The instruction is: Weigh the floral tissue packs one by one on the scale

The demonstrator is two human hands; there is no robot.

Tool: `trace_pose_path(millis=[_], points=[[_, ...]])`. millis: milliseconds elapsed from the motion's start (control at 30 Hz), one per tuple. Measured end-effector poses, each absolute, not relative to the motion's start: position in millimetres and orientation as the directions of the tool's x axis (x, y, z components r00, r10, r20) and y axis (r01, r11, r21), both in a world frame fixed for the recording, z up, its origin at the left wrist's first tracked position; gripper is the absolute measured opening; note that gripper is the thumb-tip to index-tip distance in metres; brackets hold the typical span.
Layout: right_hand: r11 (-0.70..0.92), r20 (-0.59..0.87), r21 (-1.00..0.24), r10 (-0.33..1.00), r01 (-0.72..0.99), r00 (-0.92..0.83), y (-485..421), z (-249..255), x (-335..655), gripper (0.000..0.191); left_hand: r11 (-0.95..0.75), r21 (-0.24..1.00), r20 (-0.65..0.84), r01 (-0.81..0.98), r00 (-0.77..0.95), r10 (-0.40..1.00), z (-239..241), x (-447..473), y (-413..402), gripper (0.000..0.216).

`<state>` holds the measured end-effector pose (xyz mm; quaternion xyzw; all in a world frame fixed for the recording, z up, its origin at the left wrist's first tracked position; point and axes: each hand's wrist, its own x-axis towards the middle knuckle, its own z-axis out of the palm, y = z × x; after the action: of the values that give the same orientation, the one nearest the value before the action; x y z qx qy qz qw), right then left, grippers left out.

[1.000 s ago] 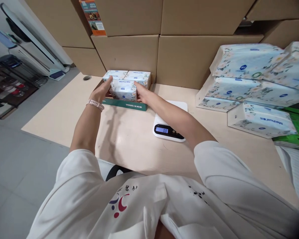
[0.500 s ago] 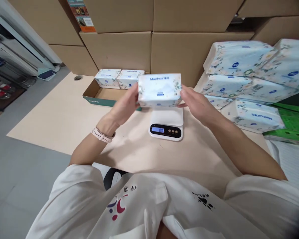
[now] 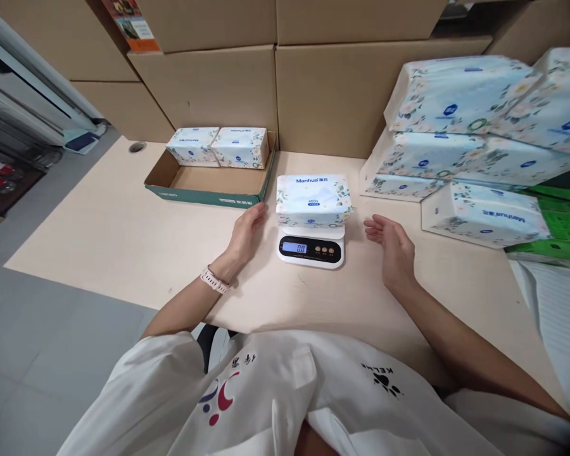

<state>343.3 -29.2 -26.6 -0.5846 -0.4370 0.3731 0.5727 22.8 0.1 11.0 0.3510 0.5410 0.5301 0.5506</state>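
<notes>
A tissue pack point(image 3: 313, 199) with a floral print rests on a white digital kitchen scale point(image 3: 310, 258), whose display reads 0.0. To the left of it, my left hand point(image 3: 247, 234) is near the table, fingers stretched out and holding nothing. My right hand point(image 3: 393, 248) is on the other side, apart from the pack, its fingers extended and empty. Behind my left hand stands a low green cardboard tray point(image 3: 204, 195), with two tissue packs point(image 3: 240, 149) side by side along its back.
More tissue packs point(image 3: 460, 95) are stacked at the right, with a single pack point(image 3: 487, 215) in front of them. Bright green packages point(image 3: 565, 218) lie beyond that. Large cardboard boxes point(image 3: 209, 88) wall off the back of the table.
The tissue pack has come down from between my hands onto the scale. Both hands have let go and moved apart and nearer to me.
</notes>
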Motion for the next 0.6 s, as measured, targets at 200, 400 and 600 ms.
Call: trace_pose_path(millis=[200,400,600], points=[[0.06,0.094,-0.989,0.957,0.132,0.273,-26,-27,342,0.056,0.185,0.939,-0.237,-0.291,-0.155,0.959,3,19,5,0.023],[0.083,0.123,-0.985,0.953,0.152,0.276,-26,-27,342,0.053,0.181,0.931,-0.233,-0.317,-0.134,0.963,3,15,7,0.019],[0.084,0.131,-0.979,0.957,0.184,0.259,-26,-28,343,0.054,0.184,0.935,-0.229,-0.304,-0.119,0.966,2,12,7,0.02]])
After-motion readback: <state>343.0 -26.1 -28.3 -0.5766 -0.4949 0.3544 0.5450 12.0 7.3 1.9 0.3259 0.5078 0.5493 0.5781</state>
